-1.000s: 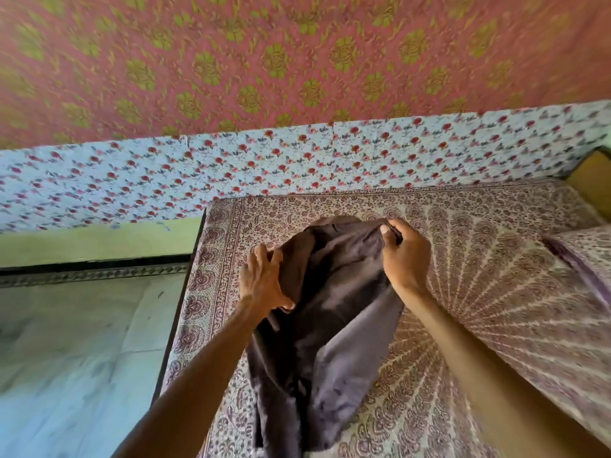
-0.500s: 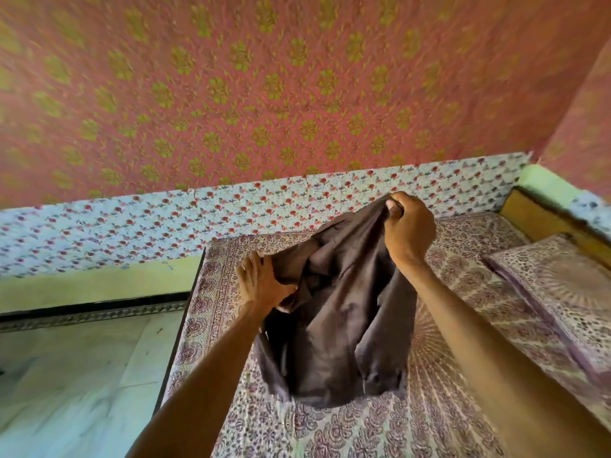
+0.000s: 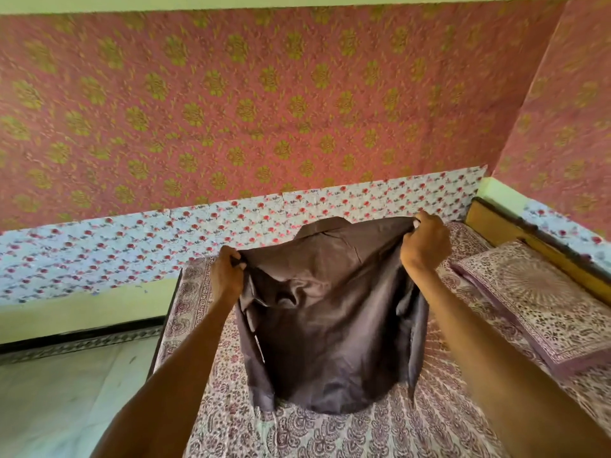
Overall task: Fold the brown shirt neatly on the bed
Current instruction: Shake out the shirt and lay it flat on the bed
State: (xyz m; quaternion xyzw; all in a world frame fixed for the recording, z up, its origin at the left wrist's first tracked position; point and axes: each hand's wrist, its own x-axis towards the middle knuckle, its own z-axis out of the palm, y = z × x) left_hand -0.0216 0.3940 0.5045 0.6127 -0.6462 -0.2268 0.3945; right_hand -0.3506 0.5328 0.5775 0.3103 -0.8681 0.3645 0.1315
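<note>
The brown shirt (image 3: 330,322) hangs in the air above the bed (image 3: 330,434), spread out with its back toward me and its collar at the top. My left hand (image 3: 227,278) grips its left shoulder. My right hand (image 3: 425,242) grips its right shoulder, a little higher. The sleeves droop down along both sides, and the hem hangs just over the patterned bedsheet.
A pillow (image 3: 542,302) in a matching print lies on the bed at the right, beside a yellow wooden headboard (image 3: 515,233). Patterned walls stand close behind the bed. The pale tiled floor (image 3: 66,398) lies to the left of the bed's edge.
Both hands lifted the bunched shirt off the bed and moved apart to its shoulders, so it now hangs spread open. The view tilted upward.
</note>
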